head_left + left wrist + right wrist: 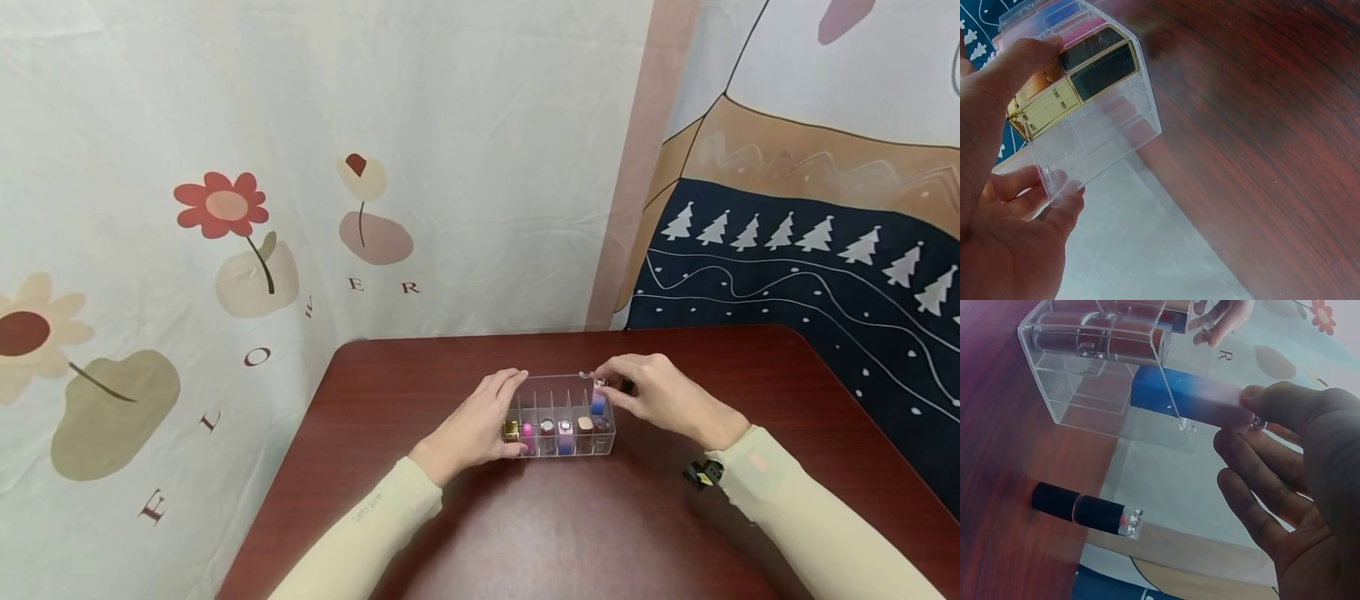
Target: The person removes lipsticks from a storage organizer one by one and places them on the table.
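Note:
A clear plastic lipstick organizer (573, 455) stands on the table. My left hand (476, 421) grips its left end, the thumb on the front and the fingers at the back wall. Between thumb and fingertips, my right hand (667, 400) pinches the upper end of a square blue-to-pink lipstick tube (1200, 400). The lower, blue end of this tube is inside the rear right compartment. Several lipsticks fill the front row, among them a gold one (1047, 111), a bright pink one (528, 437) and another blue-and-pink one (565, 442).
A black lipstick (1097, 513) with a clear end stands on the table beside the organizer's right end, mostly behind my right hand in the head view. The dark red wooden table (570, 533) meets printed cloth hangings (480, 167) at the back.

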`<state>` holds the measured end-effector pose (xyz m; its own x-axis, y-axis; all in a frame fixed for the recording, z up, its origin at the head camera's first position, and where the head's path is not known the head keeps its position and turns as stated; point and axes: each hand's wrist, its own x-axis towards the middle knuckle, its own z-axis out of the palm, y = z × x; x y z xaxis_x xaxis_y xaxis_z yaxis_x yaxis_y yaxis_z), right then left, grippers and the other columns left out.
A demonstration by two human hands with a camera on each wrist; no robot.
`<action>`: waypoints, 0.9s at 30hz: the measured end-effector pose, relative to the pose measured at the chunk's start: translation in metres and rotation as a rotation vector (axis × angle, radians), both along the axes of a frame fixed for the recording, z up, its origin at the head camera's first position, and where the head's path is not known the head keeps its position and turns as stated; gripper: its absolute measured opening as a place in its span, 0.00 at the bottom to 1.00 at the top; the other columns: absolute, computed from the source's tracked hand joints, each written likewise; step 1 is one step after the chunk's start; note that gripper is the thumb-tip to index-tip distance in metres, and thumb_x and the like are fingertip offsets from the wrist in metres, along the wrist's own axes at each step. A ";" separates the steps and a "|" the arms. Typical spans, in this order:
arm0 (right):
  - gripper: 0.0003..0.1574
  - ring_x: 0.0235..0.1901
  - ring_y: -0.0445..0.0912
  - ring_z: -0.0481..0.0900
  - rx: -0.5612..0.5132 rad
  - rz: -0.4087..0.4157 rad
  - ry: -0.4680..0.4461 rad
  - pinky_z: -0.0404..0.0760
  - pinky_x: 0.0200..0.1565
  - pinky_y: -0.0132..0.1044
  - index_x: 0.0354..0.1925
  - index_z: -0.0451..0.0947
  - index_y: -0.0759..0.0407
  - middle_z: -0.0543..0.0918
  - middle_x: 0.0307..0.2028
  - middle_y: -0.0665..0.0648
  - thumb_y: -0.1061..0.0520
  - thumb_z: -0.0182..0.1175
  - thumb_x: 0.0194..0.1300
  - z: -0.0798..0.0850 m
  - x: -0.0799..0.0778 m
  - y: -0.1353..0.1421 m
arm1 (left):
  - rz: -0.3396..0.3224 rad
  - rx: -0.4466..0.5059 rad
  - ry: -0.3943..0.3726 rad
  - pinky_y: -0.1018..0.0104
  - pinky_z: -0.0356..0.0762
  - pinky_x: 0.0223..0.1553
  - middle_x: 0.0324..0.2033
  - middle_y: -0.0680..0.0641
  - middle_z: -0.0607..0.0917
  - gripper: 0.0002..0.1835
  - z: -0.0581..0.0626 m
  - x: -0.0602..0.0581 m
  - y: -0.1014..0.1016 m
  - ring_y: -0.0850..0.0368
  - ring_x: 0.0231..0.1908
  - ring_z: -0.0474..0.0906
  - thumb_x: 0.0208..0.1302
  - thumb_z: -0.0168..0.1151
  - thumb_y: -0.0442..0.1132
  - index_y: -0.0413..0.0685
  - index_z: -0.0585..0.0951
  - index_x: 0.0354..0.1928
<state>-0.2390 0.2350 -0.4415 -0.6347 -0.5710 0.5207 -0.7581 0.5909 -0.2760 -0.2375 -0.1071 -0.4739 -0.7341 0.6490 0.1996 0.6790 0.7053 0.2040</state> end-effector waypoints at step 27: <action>0.22 0.37 0.36 0.89 -0.016 -0.066 0.031 0.96 0.42 0.29 0.55 0.94 0.57 0.98 0.46 0.54 0.64 0.87 0.64 0.014 0.002 0.008 | -0.001 -0.003 -0.003 0.51 0.73 0.89 0.84 0.35 0.73 0.67 -0.002 -0.002 -0.001 0.38 0.83 0.73 0.57 0.95 0.55 0.36 0.64 0.89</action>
